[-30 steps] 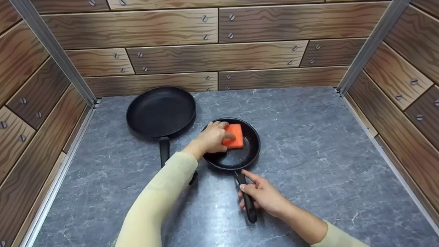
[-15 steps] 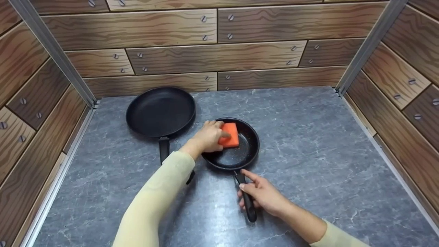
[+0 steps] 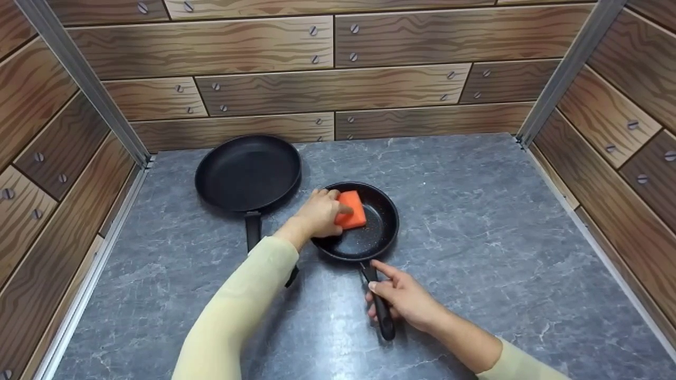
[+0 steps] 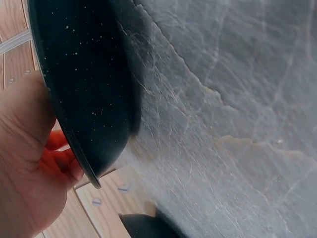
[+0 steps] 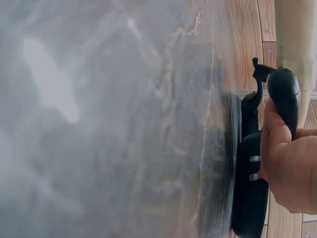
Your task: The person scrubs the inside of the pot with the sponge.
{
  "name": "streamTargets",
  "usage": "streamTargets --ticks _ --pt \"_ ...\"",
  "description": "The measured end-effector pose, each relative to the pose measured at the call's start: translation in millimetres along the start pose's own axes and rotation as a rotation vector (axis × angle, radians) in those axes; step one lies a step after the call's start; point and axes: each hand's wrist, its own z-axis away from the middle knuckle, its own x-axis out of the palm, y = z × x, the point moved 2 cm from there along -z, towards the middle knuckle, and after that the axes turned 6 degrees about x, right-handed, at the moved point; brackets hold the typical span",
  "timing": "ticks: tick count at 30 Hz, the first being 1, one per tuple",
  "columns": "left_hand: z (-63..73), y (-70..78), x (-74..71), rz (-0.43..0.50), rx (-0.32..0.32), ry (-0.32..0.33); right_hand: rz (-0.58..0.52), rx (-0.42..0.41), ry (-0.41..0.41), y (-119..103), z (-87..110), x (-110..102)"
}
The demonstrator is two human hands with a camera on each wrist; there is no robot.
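My left hand (image 3: 321,212) reaches over the near-left rim of a small black speckled frying pan (image 3: 372,237) and holds an orange sponge (image 3: 355,211) inside it. The sponge lies toward the pan's left side, its left edge hidden under my fingers. In the left wrist view, the pan's outer wall (image 4: 91,84) covers most of the sponge. My right hand (image 3: 412,301) grips the pan's black handle (image 3: 386,324), its index finger pointing toward the rim. The right wrist view shows the handle's rounded end (image 5: 284,89) above my right hand (image 5: 292,166).
A larger black frying pan (image 3: 248,171) stands to the back left, its handle (image 3: 253,229) pointing toward me and partly behind my left sleeve (image 3: 240,301). The grey marbled table (image 3: 475,211) is bordered by wood-patterned walls (image 3: 264,89) at the back and sides.
My left hand has slid the sponge a little to the left inside the small pan, and the sponge has turned slightly. My right hand and the pan stay where they were.
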Motion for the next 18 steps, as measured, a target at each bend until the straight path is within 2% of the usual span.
streamTargets --ticks 7,18 --pt "4.7 2.4 -1.2 -0.032 -0.020 -0.025 -0.004 0.006 0.004 1 -0.5 -1" --pt "16.5 6.3 -3.0 0.027 0.000 -0.046 -0.004 0.016 0.002 0 -0.3 -1"
